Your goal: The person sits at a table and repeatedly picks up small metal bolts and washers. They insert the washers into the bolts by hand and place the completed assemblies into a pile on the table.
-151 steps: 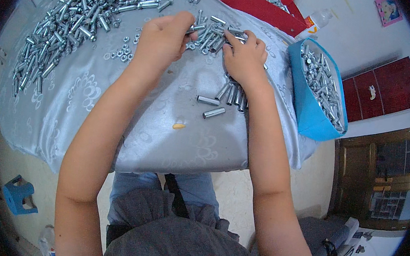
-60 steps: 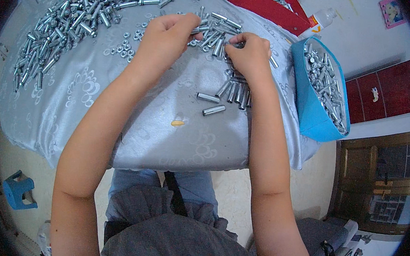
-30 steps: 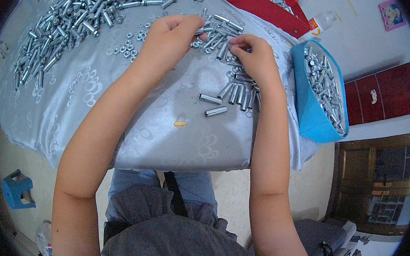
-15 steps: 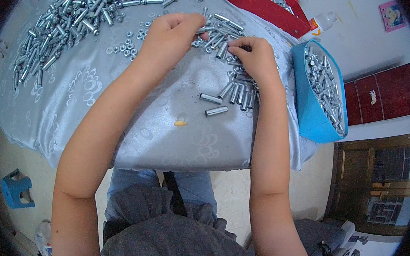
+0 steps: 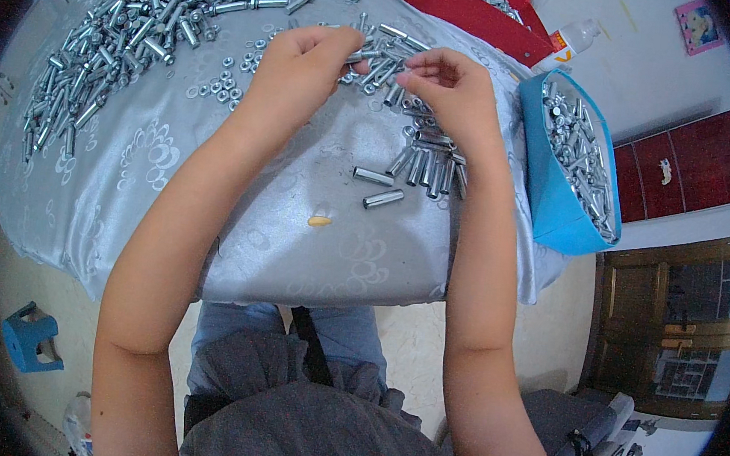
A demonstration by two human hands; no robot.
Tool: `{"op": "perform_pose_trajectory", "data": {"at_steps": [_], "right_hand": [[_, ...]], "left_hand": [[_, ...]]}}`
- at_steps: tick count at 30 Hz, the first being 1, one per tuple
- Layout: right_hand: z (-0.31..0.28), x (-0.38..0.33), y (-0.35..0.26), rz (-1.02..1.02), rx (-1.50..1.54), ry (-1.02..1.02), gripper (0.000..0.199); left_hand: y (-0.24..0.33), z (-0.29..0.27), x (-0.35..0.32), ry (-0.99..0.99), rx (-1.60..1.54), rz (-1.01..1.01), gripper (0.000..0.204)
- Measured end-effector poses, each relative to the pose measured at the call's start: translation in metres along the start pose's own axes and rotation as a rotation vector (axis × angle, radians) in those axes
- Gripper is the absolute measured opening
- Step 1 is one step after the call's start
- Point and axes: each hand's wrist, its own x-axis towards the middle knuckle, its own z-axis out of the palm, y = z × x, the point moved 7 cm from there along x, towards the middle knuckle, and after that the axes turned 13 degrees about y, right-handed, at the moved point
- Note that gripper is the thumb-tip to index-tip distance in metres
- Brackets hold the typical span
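Both forearms reach forward, the left hand (image 5: pixel 302 69) and right hand (image 5: pixel 446 87) raised close together, fingers curled and pinching.

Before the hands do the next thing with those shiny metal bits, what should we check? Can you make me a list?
1. Left hand has a piece between its fingertips: cannot tell, fingers hide it.
2. Right hand is close to the left: ok.
3. Loose sleeves lie within reach under the right wrist: ok.
4. Nuts are near the left hand: ok.
5. Blue bin sits upright: not ok, it tilts at the table edge.
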Motion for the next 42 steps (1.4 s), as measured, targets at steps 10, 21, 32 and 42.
{"op": "perform_pose_trajectory", "data": {"at_steps": [10, 21, 32, 42], "right_hand": [[0.021, -0.019, -0.026, 0.271, 0.705, -0.161, 0.026], [0.028, -0.023, -0.021, 0.398, 0.944, -0.286, 0.027], [0.036, -0.027, -0.022, 0.440, 0.943, -0.376, 0.019], [0.043, -0.033, -0.025, 0.511, 1.038, -0.449, 0.013]], "left_hand": [[-0.003, 0.004, -0.005, -0.059, 0.028, -0.072, 0.031], [-0.006, 0.009, -0.007, -0.111, 0.022, -0.093, 0.031], [-0.004, 0.013, -0.012, -0.141, -0.007, -0.121, 0.026], [-0.001, 0.017, -0.016, -0.188, -0.164, -0.166, 0.020]]}}
